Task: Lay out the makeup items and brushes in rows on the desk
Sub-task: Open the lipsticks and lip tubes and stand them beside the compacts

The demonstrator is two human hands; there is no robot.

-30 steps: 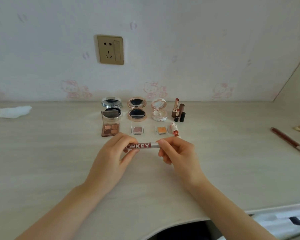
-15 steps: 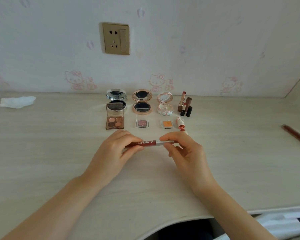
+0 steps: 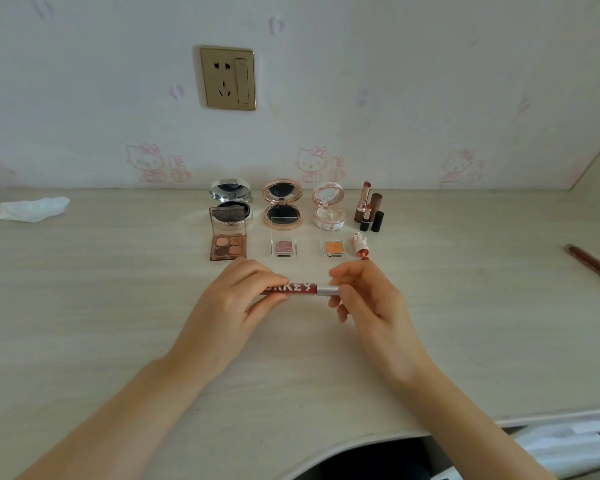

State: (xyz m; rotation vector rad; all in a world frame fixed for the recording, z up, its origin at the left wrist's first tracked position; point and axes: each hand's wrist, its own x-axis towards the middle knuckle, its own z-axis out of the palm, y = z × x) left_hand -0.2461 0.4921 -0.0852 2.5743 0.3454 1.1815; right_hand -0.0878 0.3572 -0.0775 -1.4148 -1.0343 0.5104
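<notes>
A red lip-gloss tube (image 3: 303, 289) with white letters and a silver cap lies level between my hands, low over the desk (image 3: 94, 306). My left hand (image 3: 232, 303) pinches its red end; my right hand (image 3: 368, 299) pinches the silver cap. Behind it stand two rows. The back row holds a silver compact (image 3: 230, 197), a rose-gold compact (image 3: 282, 206), a white compact (image 3: 328, 206) and open lipsticks (image 3: 368, 207). The front row has a four-colour eyeshadow palette (image 3: 228, 242), a pink single shadow (image 3: 284, 247), an orange single shadow (image 3: 333, 247) and a small lipstick (image 3: 359, 244) lying down.
A long brown pencil (image 3: 593, 266) lies at the desk's right edge. A crumpled white tissue (image 3: 32, 208) sits at the far left. A gold wall socket (image 3: 227, 77) is above the rows. The desk's curved front edge runs near my forearms.
The tube has turned in my fingers, so its lettering faces up again. The view has shifted slightly; both hands stay in the same place with the tube between them.
</notes>
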